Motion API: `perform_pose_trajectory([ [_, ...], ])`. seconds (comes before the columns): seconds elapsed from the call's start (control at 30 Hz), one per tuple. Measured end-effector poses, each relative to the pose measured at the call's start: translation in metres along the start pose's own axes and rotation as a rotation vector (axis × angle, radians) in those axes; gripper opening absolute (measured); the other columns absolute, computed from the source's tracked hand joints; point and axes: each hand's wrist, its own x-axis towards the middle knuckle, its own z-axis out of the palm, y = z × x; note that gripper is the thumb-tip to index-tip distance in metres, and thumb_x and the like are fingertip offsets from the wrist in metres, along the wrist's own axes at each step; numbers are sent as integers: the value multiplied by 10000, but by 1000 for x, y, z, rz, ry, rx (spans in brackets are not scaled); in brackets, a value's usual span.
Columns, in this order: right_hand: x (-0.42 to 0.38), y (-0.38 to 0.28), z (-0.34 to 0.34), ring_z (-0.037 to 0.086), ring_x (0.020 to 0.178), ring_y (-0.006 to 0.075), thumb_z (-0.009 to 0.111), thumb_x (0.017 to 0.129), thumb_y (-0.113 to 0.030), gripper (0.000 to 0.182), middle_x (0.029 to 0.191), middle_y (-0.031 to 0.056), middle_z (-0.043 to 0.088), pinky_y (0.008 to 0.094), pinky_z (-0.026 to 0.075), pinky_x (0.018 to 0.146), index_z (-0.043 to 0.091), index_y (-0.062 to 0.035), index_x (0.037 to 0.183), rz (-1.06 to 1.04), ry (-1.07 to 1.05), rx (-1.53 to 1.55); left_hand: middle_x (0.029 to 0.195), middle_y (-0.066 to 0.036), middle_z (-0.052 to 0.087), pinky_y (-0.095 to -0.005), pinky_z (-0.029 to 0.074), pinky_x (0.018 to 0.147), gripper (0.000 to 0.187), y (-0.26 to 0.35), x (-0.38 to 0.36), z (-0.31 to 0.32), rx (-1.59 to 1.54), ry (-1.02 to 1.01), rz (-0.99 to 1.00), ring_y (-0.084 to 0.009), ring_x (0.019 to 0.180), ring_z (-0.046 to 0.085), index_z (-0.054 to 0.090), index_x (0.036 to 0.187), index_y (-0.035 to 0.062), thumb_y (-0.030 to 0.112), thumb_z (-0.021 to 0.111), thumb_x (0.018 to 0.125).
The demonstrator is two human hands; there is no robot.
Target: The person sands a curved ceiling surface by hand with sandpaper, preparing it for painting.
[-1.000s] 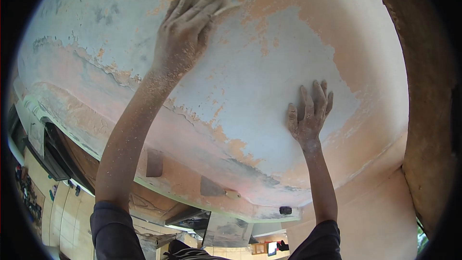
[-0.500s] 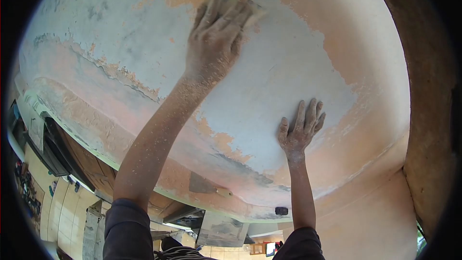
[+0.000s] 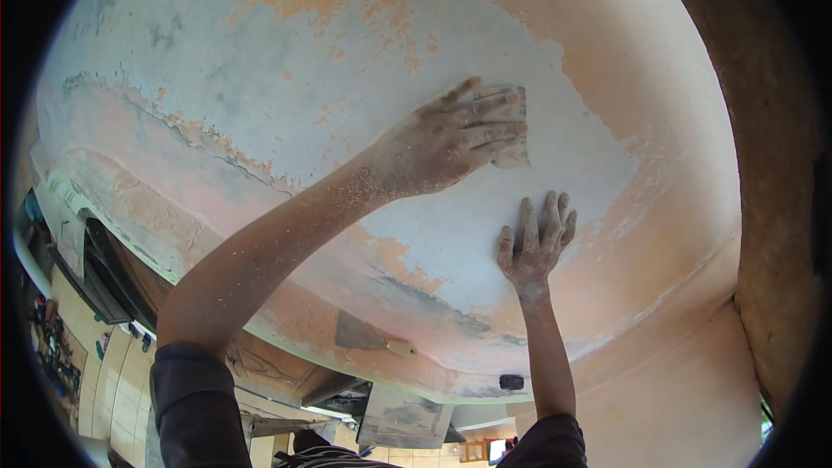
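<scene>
My left hand (image 3: 438, 139), dusted with pale powder, presses a worn sheet of sandpaper (image 3: 513, 102) flat against the curved, patchy surface (image 3: 347, 78) of grey-white, orange and pink. Its fingers are spread over the sheet, near the middle of the view. Lower and to the right, my right hand (image 3: 536, 251) lies on the same surface with its fingers apart and nothing in it. Powder also coats its fingers.
A putty knife (image 3: 373, 335) and a small black block (image 3: 511, 381) rest along the surface's lower edge. Below stand a stained board (image 3: 403, 416) and a wooden cabinet (image 3: 269, 368). Assorted items (image 3: 54, 351) lie on the floor at the lower left. A brown wall (image 3: 771, 121) borders the right.
My left hand has moved down and to the right with the sandpaper, its fingers now pointing right. My right hand has shifted slightly, its fingers still spread.
</scene>
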Motion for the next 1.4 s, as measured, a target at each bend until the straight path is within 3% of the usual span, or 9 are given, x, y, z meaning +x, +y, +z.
perform_pose_trajectory([
  [0.2,-1,0,-1,341,1295,397,471,872,-343,446,1335,216,409,563,168,1076,526,-120,1254,12,6,0,1300,60,532,-449,206,1125,358,-38,19,-17,249,369,-474,-198,1321,351,538,1253,225,175,558,900],
  [0.3,-1,-1,-1,344,1294,391,468,868,-344,453,1327,210,412,563,171,1075,515,-134,1267,11,-3,5,1389,62,436,-490,132,1139,341,27,5,13,-8,31,-197,-165,1359,274,551,1238,236,234,563,898],
  [0.47,-3,-1,3,353,1292,380,470,869,-345,435,1303,201,426,559,175,1076,525,-158,1258,10,29,6,1403,61,422,-525,80,1133,388,-68,13,-33,306,231,-376,-172,1374,242,520,1274,249,255,573,890],
  [0.57,-1,-3,4,353,1293,375,474,868,-343,427,1299,196,429,553,174,1079,533,-165,1251,27,38,20,1368,42,467,-519,102,1130,381,-4,41,10,142,346,-463,-212,1363,275,520,1276,226,244,558,897],
  [0.73,-7,1,2,358,1293,368,483,859,-345,413,1298,181,435,546,181,1078,559,-170,1226,6,21,34,1422,59,394,-557,16,1125,437,16,37,22,46,34,-122,-183,1383,219,472,1314,258,248,566,887],
  [0.87,-5,-2,3,357,1296,351,489,854,-347,385,1284,171,449,546,190,1078,590,-169,1181,34,41,43,1340,69,498,-568,42,1110,328,-25,41,-4,259,330,-534,-200,1353,300,543,1253,243,208,503,930],
  [1.07,-16,5,5,372,1290,334,535,844,-344,350,1286,152,455,539,198,1079,616,-182,1143,-2,69,85,1363,62,473,-584,48,1105,328,79,69,57,-131,37,-109,-197,1363,272,557,1235,198,214,536,908],
  [1.27,-11,-2,0,404,1270,321,536,834,-322,360,1298,144,455,532,215,1067,596,-183,1161,32,25,68,1363,59,474,-555,52,1120,306,31,69,24,135,343,-541,-174,1357,290,574,1219,224,227,516,919],
  [1.4,-39,7,15,452,1191,346,556,853,-364,497,1263,166,454,521,323,993,444,-118,1270,110,50,256,1189,-37,600,-507,98,1140,341,124,101,80,-248,26,-51,-224,1254,435,565,1223,190,188,562,882],
])
